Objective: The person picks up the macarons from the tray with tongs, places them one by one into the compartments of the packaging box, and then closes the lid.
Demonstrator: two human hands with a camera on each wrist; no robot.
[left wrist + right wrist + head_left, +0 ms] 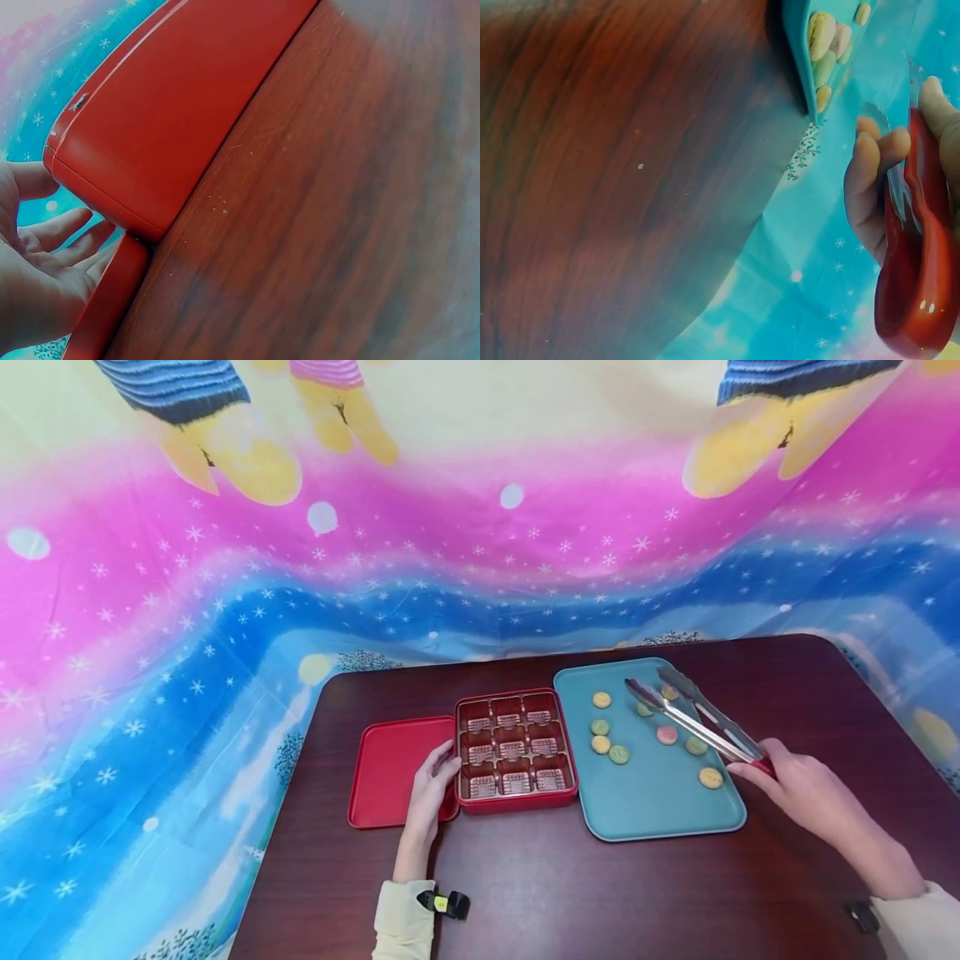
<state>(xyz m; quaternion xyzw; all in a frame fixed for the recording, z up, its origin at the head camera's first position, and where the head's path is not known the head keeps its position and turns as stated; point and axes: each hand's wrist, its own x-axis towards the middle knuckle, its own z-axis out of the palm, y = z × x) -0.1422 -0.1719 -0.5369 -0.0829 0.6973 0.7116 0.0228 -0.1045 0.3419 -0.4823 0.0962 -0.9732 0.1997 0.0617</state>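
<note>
Gripping the tongs [705, 732] by their red handle [924, 304], the right hand [816, 797] hovers at the tray's right edge, fingers and thumb wrapped round the handle. The tongs' long axis slants across the tray [637, 806], from that edge toward its far side, tips pointing forward and to the left. Their two metal arms stand apart; whether either tip touches the tray, I cannot tell.

Nine macarons [667, 735] lie scattered on the tray, four of them along its left part, one yellow near its right edge, the others around the tongs. The tray's own long axis runs away from the person.

Just left of the tray sits the box [517, 804], divided into nine compartments. The left hand [431, 789] touches the box's side away from the tray, thumb at the rim, fingers loosely extended. Farthest left of the tray lies the lid [390, 777], flat on the table [510, 877], partly under that hand.
</note>
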